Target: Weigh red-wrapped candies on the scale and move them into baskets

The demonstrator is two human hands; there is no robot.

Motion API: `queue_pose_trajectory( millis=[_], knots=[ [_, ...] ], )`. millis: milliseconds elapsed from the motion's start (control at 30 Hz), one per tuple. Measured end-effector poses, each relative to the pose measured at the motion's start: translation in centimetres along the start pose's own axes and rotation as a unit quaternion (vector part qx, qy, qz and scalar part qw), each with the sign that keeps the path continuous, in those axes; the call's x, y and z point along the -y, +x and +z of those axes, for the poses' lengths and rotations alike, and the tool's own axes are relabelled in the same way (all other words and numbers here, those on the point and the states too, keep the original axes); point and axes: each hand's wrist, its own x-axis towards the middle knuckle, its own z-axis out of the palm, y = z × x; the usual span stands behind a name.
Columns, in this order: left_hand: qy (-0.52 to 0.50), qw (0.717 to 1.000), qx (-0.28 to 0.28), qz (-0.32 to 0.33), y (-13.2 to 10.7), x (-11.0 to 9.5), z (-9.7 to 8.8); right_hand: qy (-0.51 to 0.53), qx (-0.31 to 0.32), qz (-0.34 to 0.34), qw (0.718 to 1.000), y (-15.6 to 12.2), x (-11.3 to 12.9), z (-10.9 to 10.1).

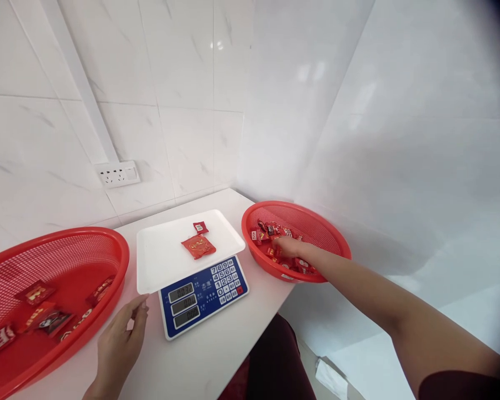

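A blue electronic scale [204, 294] with a white weighing tray [162, 253] stands on the white counter. Two red snack packets lie on the tray, a larger one [198, 246] and a small one [200, 227]. My right hand [287, 246] reaches into the red basket [300, 214] at the right, fingers curled among several red packets [270, 230]; whether it grips one is hidden. My left hand [123, 333] rests on the counter by the scale's front left corner, fingers loosely apart, holding nothing.
A second, larger red basket [108, 244] at the left holds several red packets [37, 291]. A wall socket [118, 174] sits on the tiled wall behind. The counter [200, 361] ends just below the scale; my dark-clothed legs show beyond its edge.
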Motion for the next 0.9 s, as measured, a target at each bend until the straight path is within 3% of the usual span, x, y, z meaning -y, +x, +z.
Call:
queue_pose_trajectory(
  millis=[167,300,467,700,900],
  knots=[
    [0.003,1.000,0.001,0.019,0.1,0.3,0.0,0.051,0.014,0.008,0.999,-0.6,0.3,-1.4],
    [0.002,1.000,-0.011,0.025,0.1,0.2,0.0,0.155,-0.045,-0.004,0.987,-1.3,0.8,-3.7],
    [-0.010,0.999,-0.019,0.030,-0.1,-0.4,-0.1,0.286,-0.113,-0.081,0.948,-2.6,5.0,-5.8],
    [-0.048,0.998,-0.015,0.025,-0.5,-0.7,0.3,0.359,-0.143,-0.221,0.895,-1.7,14.8,-3.7],
    [-0.065,0.998,-0.017,0.022,-0.5,-0.8,0.2,0.388,-0.182,-0.242,0.871,-0.5,17.2,-2.4]
  ],
)
